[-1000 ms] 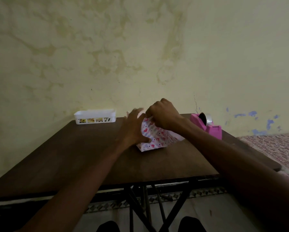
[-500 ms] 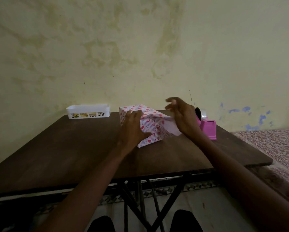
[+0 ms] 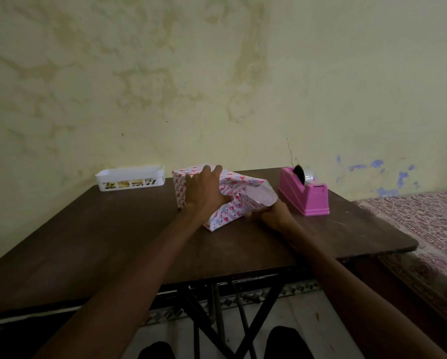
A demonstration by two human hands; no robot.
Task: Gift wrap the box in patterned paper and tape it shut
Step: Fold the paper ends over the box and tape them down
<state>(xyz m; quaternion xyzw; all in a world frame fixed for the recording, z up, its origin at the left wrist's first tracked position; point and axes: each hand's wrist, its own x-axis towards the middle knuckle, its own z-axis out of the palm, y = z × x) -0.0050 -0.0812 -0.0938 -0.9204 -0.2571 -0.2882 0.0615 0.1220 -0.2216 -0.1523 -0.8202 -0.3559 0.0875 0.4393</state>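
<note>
Dark wooden table point(image 3: 113, 242) in front of me. My right hand point(image 3: 270, 215) is low at the near right end of the box, fingertips hidden under the loose paper flap point(image 3: 262, 195); can't tell if they pinch it. My left hand point(image 3: 205, 193) lies flat on top of the box point(image 3: 179, 189), fingers spread, thumb along the near side. Box sits mid-table, covered in heart-patterned paper point(image 3: 227, 216), right end open. Pink tape dispenser point(image 3: 306, 196) to its right, apart. White basket point(image 3: 130, 177) far left, by the wall point(image 3: 217, 86).
</note>
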